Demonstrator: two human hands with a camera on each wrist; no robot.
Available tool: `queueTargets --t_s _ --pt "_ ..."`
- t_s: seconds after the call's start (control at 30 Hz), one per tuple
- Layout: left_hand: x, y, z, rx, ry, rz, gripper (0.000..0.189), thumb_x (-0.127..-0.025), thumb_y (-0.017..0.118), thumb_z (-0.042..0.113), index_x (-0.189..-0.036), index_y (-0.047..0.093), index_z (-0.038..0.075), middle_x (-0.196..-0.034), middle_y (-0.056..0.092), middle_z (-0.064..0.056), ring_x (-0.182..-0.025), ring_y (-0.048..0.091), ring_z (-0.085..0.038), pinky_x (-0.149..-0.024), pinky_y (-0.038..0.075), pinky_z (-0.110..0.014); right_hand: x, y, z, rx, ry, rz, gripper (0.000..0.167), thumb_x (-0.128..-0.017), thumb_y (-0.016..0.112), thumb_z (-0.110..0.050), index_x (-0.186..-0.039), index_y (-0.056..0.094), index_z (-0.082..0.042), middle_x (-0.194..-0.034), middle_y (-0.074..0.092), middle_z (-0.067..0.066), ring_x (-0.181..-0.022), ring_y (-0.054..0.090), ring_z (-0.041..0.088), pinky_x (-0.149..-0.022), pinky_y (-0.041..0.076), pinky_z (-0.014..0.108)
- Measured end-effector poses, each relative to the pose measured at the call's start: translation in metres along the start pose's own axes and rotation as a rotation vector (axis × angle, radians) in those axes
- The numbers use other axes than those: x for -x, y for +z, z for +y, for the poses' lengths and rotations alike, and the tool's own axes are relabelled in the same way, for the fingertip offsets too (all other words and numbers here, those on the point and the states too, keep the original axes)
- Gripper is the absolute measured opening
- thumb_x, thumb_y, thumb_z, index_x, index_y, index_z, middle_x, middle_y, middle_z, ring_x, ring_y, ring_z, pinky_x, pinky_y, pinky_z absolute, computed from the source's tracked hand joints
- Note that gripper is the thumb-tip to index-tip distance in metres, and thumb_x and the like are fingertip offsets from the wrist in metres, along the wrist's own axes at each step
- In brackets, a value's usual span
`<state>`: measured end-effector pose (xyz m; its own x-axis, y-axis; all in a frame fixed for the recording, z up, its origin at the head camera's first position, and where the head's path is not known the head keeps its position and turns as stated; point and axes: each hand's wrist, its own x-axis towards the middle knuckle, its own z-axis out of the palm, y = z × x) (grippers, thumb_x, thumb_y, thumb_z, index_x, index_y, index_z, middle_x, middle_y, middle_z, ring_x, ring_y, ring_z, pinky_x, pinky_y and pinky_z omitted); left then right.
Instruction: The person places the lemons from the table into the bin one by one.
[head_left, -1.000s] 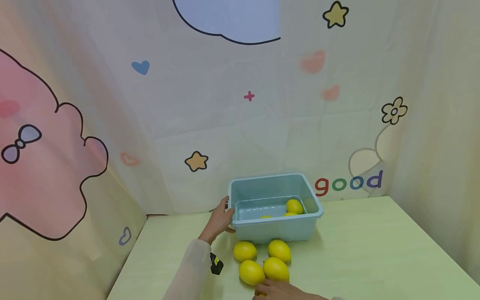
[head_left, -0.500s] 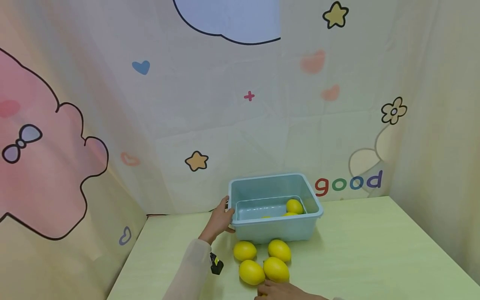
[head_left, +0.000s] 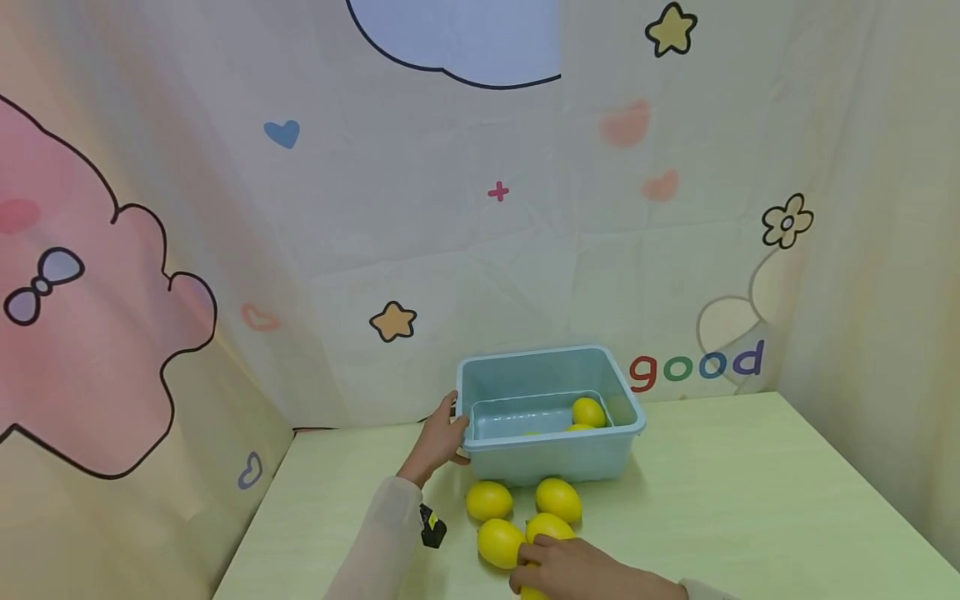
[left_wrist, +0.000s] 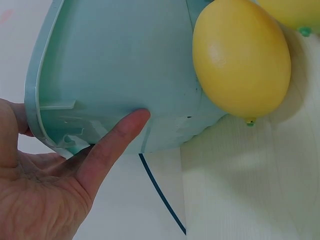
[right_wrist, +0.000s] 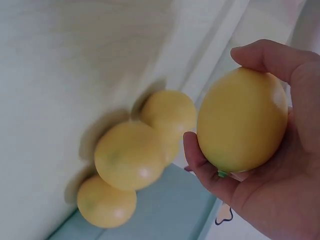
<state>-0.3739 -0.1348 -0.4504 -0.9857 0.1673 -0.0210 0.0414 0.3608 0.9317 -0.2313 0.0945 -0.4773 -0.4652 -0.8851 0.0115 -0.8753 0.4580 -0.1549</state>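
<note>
A light blue plastic bin point(head_left: 551, 458) stands at the back of the table. My left hand point(head_left: 437, 442) grips its left end, with the thumb pressed on the outer wall in the left wrist view and the other fingers round the rim. In front of the bin several yellow lemons point(head_left: 501, 543) lie close together. My right hand point(head_left: 581, 571) is just nearer than them, overlapping one in the head view. Its thumb and fingers curl round another lemon point(right_wrist: 242, 120) with a small green tip. Inside the bin a lemon point(head_left: 588, 412) sits at the right, others partly hidden by the front wall.
The pale green table point(head_left: 720, 492) reaches back to a printed curtain point(head_left: 450, 208) right behind the bin. A black device point(head_left: 432, 527) is strapped at my left wrist. More curtain hangs along both sides.
My right hand has moved slightly up and forward with a lemon in it, now covering part of the nearest right lemon. The left hand and the bin stay in place.
</note>
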Motion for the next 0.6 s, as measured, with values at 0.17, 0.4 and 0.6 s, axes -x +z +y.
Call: queueTargets --t_s 0.17,0.4,0.6 --pt "0.000 0.000 0.000 0.000 -0.001 -0.002 0.066 -0.101 0.042 0.021 -0.159 0.011 0.010 -0.157 0.028 -0.026 -0.123 0.053 -0.051 -0.061 0.062 -0.041 0.003 -0.022 -0.002 -0.043 0.120 -0.038 0.038 -0.087 0.068 -0.050 -0.120 0.063 -0.033 -0.115 0.061 -0.015 -0.091 0.049 0.004 -0.079 0.052 0.023" --pt "-0.001 0.000 -0.001 -0.002 -0.008 0.002 0.066 -0.101 0.042 0.021 -0.159 0.012 0.011 -0.157 0.028 -0.026 -0.125 0.051 -0.052 -0.061 0.062 -0.042 0.011 -0.044 0.002 0.009 0.127 0.110 0.033 -0.083 0.076 -0.031 -0.113 0.063 -0.030 -0.110 0.060 -0.011 -0.092 0.051 0.007 -0.077 0.052 0.024" --pt "-0.002 0.001 -0.001 0.001 -0.016 0.001 0.066 -0.101 0.042 0.021 -0.159 0.012 0.011 -0.158 0.028 -0.024 -0.128 0.049 -0.051 -0.061 0.062 -0.042 0.012 -0.063 0.011 0.031 0.154 0.193 0.033 -0.083 0.076 -0.031 -0.113 0.063 -0.028 -0.109 0.058 -0.009 -0.093 0.053 0.009 -0.081 0.054 0.024"
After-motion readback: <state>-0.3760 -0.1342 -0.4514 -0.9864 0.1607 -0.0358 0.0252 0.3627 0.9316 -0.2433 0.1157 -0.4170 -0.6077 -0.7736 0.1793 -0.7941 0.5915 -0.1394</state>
